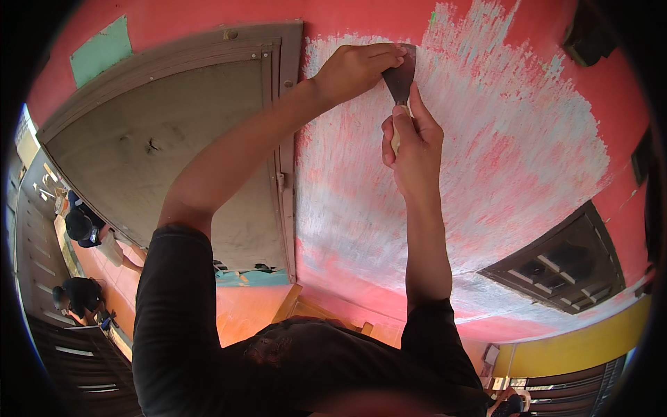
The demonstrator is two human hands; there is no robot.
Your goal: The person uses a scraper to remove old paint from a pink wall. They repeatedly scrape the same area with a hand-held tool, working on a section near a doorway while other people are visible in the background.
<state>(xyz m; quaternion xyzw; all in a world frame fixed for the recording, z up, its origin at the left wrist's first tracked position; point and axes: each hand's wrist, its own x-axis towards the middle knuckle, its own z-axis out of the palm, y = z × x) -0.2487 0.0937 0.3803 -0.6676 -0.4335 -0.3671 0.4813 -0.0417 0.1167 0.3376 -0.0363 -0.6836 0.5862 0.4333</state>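
A putty knife with a wide dark blade (401,78) lies against the upper part of a red painted wall (359,21). My right hand (417,135) grips its pale handle from below, with the index finger stretched along the blade. The fingertips of my left hand (359,70) press on the blade's upper left part. Around and below the knife spreads a large scraped patch (484,140), whitish with streaks of red and pale blue. The blade's top edge is near the upper border of this patch.
A brown-framed door (208,146) adjoins the patch on the left. A dark window frame (563,260) is at the lower right, dark objects (589,36) at the upper right. Wooden furniture (312,307) stands below me. Two people (86,224) are at the far left, another (508,404) at the bottom right.
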